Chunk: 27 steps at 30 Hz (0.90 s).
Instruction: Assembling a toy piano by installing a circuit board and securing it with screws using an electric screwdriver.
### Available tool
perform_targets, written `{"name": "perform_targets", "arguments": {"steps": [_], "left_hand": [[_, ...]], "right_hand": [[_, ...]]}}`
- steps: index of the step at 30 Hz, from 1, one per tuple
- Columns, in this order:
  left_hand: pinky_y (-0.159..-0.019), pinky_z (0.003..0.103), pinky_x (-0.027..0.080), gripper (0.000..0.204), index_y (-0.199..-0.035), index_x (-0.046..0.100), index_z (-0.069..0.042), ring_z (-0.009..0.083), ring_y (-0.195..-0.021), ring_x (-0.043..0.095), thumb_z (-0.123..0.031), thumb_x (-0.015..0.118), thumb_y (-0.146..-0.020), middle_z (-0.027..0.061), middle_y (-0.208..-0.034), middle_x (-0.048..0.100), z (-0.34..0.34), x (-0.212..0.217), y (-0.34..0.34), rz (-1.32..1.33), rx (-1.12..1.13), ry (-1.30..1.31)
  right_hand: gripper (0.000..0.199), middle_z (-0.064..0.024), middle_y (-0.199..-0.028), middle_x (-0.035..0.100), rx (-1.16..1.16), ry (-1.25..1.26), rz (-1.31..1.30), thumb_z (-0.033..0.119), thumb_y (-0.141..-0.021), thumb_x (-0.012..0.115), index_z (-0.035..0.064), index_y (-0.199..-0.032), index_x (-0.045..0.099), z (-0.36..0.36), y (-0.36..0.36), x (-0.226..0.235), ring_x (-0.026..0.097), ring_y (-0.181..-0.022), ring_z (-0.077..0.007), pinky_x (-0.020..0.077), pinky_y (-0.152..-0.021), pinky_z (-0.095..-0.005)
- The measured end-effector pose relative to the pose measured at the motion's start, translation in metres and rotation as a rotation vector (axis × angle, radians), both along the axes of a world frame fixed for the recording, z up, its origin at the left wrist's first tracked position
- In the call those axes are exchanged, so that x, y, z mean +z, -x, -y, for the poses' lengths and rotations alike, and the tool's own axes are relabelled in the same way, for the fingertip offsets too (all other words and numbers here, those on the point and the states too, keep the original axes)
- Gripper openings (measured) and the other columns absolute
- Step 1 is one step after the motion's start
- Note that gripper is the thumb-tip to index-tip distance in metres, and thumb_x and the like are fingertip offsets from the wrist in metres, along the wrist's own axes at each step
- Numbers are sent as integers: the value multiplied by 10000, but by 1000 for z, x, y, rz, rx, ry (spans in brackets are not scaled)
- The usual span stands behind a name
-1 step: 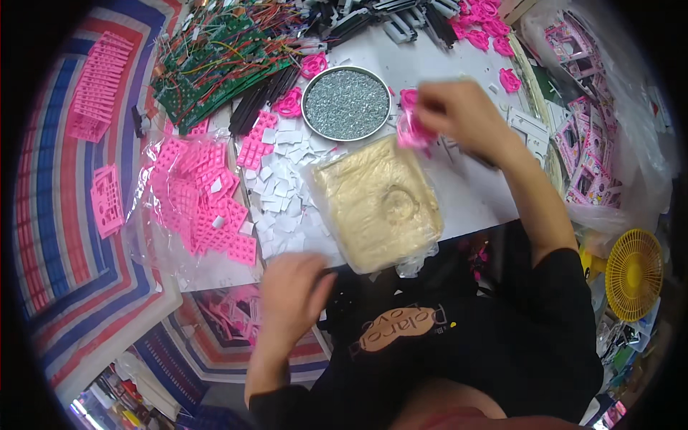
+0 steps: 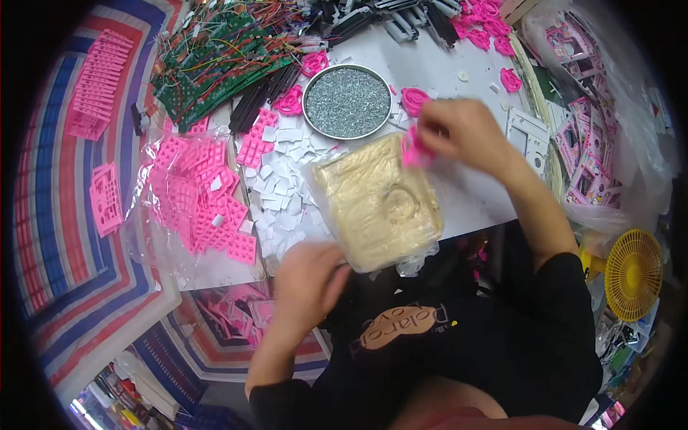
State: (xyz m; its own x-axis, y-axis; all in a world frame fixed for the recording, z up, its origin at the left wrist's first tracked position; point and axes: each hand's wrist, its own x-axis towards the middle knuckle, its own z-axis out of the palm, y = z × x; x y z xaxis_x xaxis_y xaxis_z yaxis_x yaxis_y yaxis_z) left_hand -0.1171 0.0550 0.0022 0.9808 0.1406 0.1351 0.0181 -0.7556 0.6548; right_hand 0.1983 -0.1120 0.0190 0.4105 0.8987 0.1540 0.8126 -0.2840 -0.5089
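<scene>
My right hand pinches a small pink plastic part over the far right corner of a clear bag of beige material, which lies at the table's near edge. My left hand sits at that bag's near left corner with its fingers curled; whether it grips the bag is unclear. A round metal tray of tiny grey pieces stands just beyond the bag. Small white square pieces are heaped to the bag's left.
Pink keypad-like parts on clear plastic lie at the left, and green circuit boards with wires at the far left. More pink parts, black strips and bags of pink frames ring the table. A yellow fan is at the right.
My right hand with the pink part has dropped slightly toward the bag, and my left hand has edged closer to the bag's corner.
</scene>
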Motion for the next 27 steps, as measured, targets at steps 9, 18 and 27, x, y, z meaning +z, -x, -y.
{"name": "perform_targets", "arguments": {"steps": [9,18,27], "left_hand": [[-1073,548,383,471,-1179,645,-19,324,-1232,549,-277,771,-806,150,-1250,610,38,-39,-69,136,-227,-229],[-1056,458,437,543,-1254,640,-75,341,-1228,565,-259,813,-773,164,-1278,615,-61,-4,-72,112,-264,-33],[-1224,546,256,1494,-1587,196,41,441,-1531,189,-826,812,-537,308,-1609,277,-485,6,95,-280,1503,-575]], "right_hand": [[145,-107,-715,660,29,-10,123,182,-830,708,85,-850,601,17,82,-47,670,-648,-315,513,-561,-446],[89,-146,-644,651,238,359,159,153,-813,665,76,-845,636,-11,58,-21,666,-618,-360,520,-574,-490],[96,-147,-667,651,198,292,71,106,-767,707,70,-786,620,-14,71,-27,665,-634,-367,523,-597,-472]]}}
